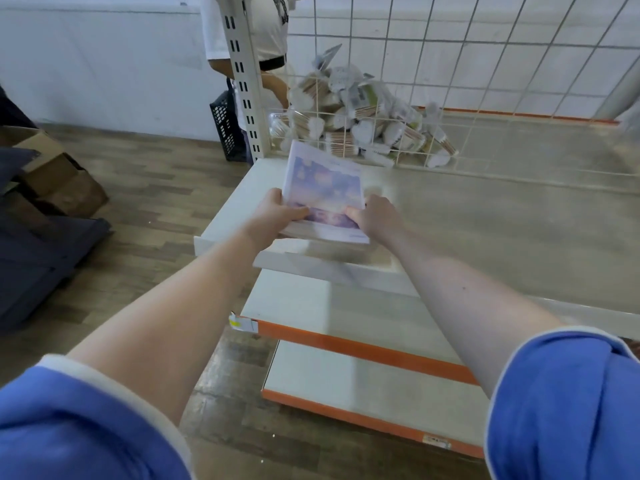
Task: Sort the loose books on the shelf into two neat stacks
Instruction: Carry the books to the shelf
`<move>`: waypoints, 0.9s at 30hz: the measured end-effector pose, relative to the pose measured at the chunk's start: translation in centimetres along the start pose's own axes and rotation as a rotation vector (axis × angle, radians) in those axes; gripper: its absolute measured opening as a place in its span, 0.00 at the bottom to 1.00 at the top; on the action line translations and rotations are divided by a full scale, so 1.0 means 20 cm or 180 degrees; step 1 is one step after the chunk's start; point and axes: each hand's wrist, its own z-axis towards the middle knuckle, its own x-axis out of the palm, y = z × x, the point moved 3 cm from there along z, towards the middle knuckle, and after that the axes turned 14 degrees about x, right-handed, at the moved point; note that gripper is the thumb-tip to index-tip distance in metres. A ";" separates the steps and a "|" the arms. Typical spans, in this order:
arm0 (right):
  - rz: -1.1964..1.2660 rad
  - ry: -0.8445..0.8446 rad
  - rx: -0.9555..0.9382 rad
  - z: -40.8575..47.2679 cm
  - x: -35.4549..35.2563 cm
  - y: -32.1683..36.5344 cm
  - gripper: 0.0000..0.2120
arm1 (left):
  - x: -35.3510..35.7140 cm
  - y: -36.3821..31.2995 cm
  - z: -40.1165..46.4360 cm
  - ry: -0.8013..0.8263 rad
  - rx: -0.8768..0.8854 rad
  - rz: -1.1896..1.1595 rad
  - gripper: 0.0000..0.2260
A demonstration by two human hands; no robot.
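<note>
Sleeves of blue are framing my view, and beyond them I am reaching both arms out over the shelf (485,216). My left hand (273,213) and right hand (375,216) are gripping the near corners of a stack of books (325,192), thumbs pressing on the purple cover, the other fingers curling under the edges, and the stack is sitting at the shelf's left front. I am judging the sorting well under way: one stack is squared, while no second stack or loose books are showing. Farther back, behind the wire grid (450,64), packets (360,116) are lying heaped.
</note>
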 end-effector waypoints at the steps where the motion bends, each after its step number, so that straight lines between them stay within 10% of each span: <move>1: 0.0241 0.0030 -0.0012 -0.01 0.00 0.02 0.16 | -0.02 -0.01 -0.02 -0.0013 -0.0004 -0.0116 0.15; 18: 0.0257 0.0290 -0.1126 -0.53 0.45 0.51 0.23 | -0.64 0.18 -0.72 -0.1279 -0.0447 0.0529 0.34; 27: -0.0076 0.0770 -0.1783 -1.00 0.87 0.91 0.25 | -1.13 0.34 -1.27 -0.2000 -0.0786 0.1028 0.26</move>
